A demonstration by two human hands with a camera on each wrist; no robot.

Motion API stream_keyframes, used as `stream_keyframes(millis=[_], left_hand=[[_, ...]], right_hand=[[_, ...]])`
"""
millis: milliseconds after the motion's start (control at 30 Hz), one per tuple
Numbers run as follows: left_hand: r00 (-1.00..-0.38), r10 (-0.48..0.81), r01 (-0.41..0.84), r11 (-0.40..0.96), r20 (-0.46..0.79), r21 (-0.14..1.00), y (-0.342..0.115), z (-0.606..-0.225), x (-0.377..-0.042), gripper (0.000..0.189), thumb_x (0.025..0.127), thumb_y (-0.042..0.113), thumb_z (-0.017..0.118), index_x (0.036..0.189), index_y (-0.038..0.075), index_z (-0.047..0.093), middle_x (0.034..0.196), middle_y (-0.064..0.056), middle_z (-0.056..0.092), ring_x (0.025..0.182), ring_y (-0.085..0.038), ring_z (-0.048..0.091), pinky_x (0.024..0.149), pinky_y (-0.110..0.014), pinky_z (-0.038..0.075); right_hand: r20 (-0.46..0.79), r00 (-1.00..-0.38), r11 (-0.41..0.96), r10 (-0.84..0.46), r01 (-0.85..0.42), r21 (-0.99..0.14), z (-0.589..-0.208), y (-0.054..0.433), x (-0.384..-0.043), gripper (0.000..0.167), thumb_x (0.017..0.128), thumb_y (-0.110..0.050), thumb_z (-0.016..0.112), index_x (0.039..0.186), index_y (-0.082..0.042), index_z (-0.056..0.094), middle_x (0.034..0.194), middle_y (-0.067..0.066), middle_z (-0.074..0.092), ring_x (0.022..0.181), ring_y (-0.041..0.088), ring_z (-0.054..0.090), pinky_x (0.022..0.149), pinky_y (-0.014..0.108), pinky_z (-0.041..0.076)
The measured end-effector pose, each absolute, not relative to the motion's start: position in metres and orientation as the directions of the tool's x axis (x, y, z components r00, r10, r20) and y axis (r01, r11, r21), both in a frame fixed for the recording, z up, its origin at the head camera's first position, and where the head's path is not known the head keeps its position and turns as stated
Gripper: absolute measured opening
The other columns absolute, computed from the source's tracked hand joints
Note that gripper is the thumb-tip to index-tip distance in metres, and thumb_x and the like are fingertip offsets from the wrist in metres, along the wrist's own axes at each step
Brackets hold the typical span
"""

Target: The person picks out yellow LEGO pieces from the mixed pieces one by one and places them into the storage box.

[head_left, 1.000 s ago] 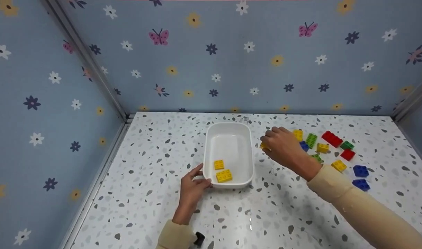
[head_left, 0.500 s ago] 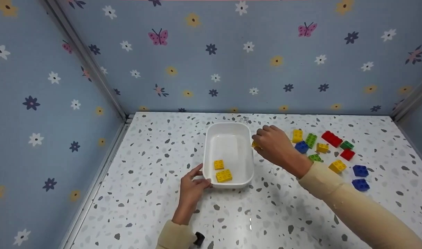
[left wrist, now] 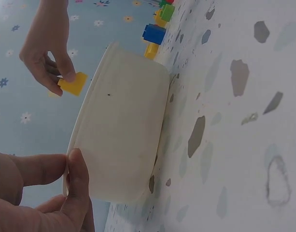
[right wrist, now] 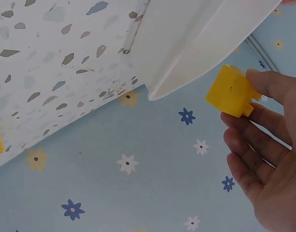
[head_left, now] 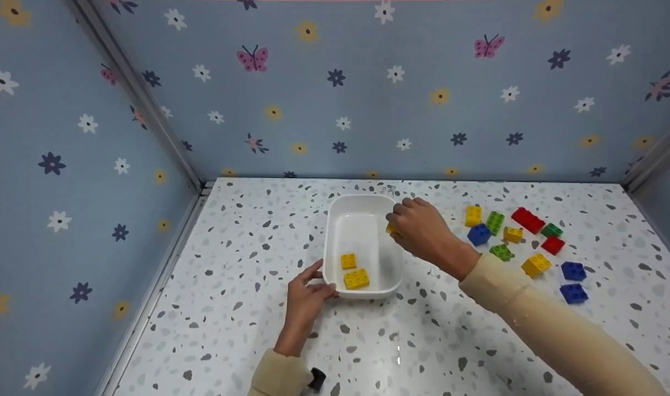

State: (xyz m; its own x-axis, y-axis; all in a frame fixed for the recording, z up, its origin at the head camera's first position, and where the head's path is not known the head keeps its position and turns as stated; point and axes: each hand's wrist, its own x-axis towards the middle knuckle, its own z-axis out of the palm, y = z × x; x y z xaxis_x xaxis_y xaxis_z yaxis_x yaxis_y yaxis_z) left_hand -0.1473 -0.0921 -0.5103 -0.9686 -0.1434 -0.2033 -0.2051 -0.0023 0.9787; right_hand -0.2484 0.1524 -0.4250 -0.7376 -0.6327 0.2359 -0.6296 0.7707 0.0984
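A white rectangular tub [head_left: 362, 247] stands on the speckled table, holding two yellow toy bricks, a smaller one [head_left: 348, 261] and a larger one [head_left: 356, 279]. My left hand [head_left: 304, 300] grips the tub's near left corner, thumb and fingers pinching the rim in the left wrist view. Over the tub's right rim, my right hand [head_left: 422, 228] pinches another yellow toy brick [right wrist: 232, 92] between thumb and fingertips. In the head view the hand covers most of that brick; the left wrist view shows it above the rim.
Loose bricks lie to the right: a blue one [head_left: 479, 234], a yellow one [head_left: 536, 265], a long red one [head_left: 527, 220], a green one [head_left: 494, 223] and several more. A flowered wall [head_left: 367, 110] rises behind the table. A small black object [head_left: 316, 379] shows beside the left sleeve.
My right hand has moved left with the yellow brick, from beside the loose bricks to over the tub's right rim. My left hand stays on the tub's corner.
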Motion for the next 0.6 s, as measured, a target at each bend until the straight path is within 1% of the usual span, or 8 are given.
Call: stream_keyframes(millis=[200,400,600], left_hand=[[-0.971,-0.137,-0.194,-0.014,-0.194,0.981,-0.092,-0.512,-0.147,0.064,0.091,-0.011,0.069,0.152,-0.007,0.051,0.128,-0.027,0.058,0.090,-0.026,0.073,0.080,-0.033,0.066],[-0.966,-0.149,-0.213,0.003,-0.211,0.977,-0.091,-0.511,-0.148,0.064,0.091,-0.009,0.070,0.153,-0.005,0.051,0.130,-0.025,0.058,0.088,-0.019,0.072,0.081,-0.034,0.066],[-0.969,-0.139,-0.207,0.010,-0.204,0.978,-0.092,-0.510,-0.147,0.065,0.092,-0.009,0.070,0.154,-0.005,0.050,0.130,-0.025,0.058,0.093,-0.024,0.073,0.082,-0.036,0.066]], right_hand=[[0.205,-0.745,0.771,-0.635,-0.628,0.105,-0.428,0.145,-0.250,0.020,0.091,-0.013,0.083,0.110,-0.005,0.081,0.103,0.011,0.077,0.094,0.030,0.068,0.091,0.043,0.061],[0.172,-0.747,0.766,-0.643,-0.633,0.115,-0.432,0.138,-0.251,0.020,0.093,-0.015,0.081,0.110,-0.004,0.080,0.103,0.011,0.076,0.095,0.030,0.067,0.093,0.043,0.060],[0.197,-0.727,0.752,-0.657,-0.649,0.114,-0.437,0.133,-0.253,0.019,0.092,-0.015,0.082,0.107,-0.003,0.080,0.099,0.011,0.075,0.091,0.029,0.066,0.088,0.043,0.059]])
